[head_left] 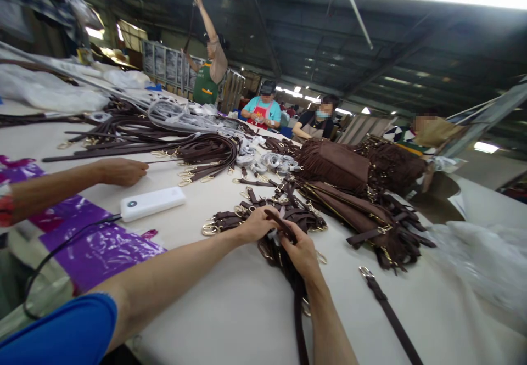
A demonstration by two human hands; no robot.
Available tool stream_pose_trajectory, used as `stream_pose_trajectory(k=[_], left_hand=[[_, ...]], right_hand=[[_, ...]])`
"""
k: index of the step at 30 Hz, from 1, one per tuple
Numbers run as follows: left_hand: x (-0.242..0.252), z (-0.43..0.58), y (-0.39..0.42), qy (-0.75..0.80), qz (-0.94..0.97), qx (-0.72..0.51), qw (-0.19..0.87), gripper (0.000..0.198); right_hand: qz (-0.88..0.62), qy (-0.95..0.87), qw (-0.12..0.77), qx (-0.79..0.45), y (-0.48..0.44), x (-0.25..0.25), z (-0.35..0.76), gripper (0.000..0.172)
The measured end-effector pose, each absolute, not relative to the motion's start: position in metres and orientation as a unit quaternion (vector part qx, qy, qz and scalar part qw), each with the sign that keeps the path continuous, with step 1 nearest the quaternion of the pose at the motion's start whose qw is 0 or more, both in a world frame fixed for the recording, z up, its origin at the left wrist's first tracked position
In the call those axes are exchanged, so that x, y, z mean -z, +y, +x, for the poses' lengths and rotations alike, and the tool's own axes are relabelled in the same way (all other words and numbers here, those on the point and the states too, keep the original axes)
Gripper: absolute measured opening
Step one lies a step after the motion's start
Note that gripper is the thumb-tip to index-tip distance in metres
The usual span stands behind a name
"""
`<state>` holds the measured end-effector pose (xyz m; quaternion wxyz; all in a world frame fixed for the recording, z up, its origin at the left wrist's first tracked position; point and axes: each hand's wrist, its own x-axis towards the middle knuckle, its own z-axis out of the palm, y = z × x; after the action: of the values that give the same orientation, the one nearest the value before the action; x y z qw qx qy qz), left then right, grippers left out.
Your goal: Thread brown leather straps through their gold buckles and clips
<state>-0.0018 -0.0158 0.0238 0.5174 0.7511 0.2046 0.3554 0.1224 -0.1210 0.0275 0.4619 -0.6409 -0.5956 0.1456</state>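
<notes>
Remotely, I'd judge this mid-piece: above the counter, left hand and right hand each pinch a bent, leathery brown strap. Beyond lies a tangled heap of short straps with shiny gold-toned rings; how many are finished, I cannot tell. A fringed bag looks suede-soft.

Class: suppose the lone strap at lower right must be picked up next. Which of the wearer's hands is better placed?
Probably the right hand: it is nearer the lone strap, while the left hand would have to cross it. Both are busy at a brown strap.
</notes>
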Motion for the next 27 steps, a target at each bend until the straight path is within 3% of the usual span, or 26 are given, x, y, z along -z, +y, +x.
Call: stream_pose_trajectory(k=[10,14,21,27], left_hand=[[-0.019,-0.008,-0.013,0.161,0.779,-0.354,0.492,0.005],[-0.023,-0.015,-0.009,0.132,0.817,-0.319,0.463,0.022],[-0.023,-0.022,-0.005,0.042,0.911,-0.236,0.336,0.033],[-0.015,-0.020,-0.010,0.078,0.952,-0.230,0.183,0.040]], right_hand=[[-0.643,-0.568,0.493,-0.141,-0.115,-0.026,0.117,0.028],[-0.639,-0.479,0.583,-0.149,-0.112,-0.020,0.123,0.025],[-0.535,-0.313,0.745,-0.245,-0.119,-0.025,0.148,0.032],[-0.451,-0.268,0.796,-0.303,-0.143,-0.055,0.165,0.038]])
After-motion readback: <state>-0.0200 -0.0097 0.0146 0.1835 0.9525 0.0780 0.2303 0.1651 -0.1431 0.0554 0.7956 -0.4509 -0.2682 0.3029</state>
